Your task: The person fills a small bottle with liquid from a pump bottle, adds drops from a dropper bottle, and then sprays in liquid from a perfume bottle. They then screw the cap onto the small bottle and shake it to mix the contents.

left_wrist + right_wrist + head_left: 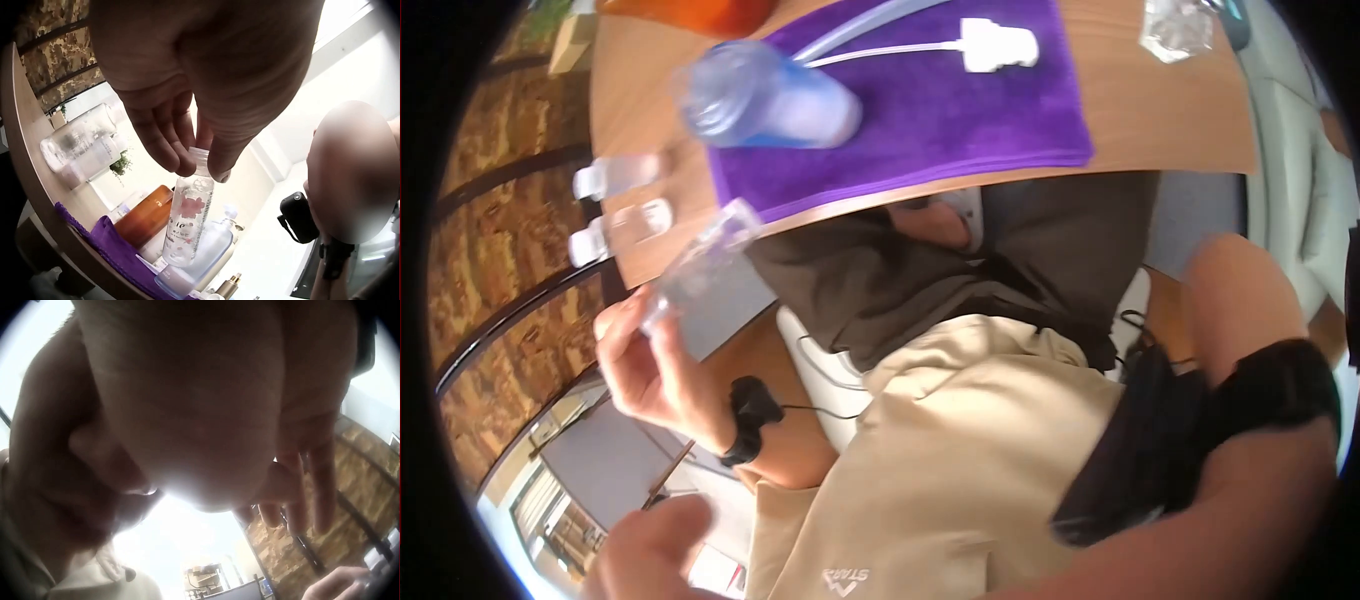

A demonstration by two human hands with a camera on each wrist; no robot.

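Note:
My left hand pinches a small clear plastic bottle by its neck, between thumb and fingertips. The bottle has pink flowers printed on it, no cap shows on its neck, and it is held near the table's edge. Raised close to the person's head, my right hand has its fingers stretched out and nothing shows in it. On a purple towel lies a bluish translucent bottle. Beside that bottle is a white pump head with a thin tube.
Two small clear bottles with white caps, one a pale bottle, lie at the table's left edge. An orange bottle is at the far edge of view. Clear crumpled plastic sits at the right. A cable trails from the left wrist.

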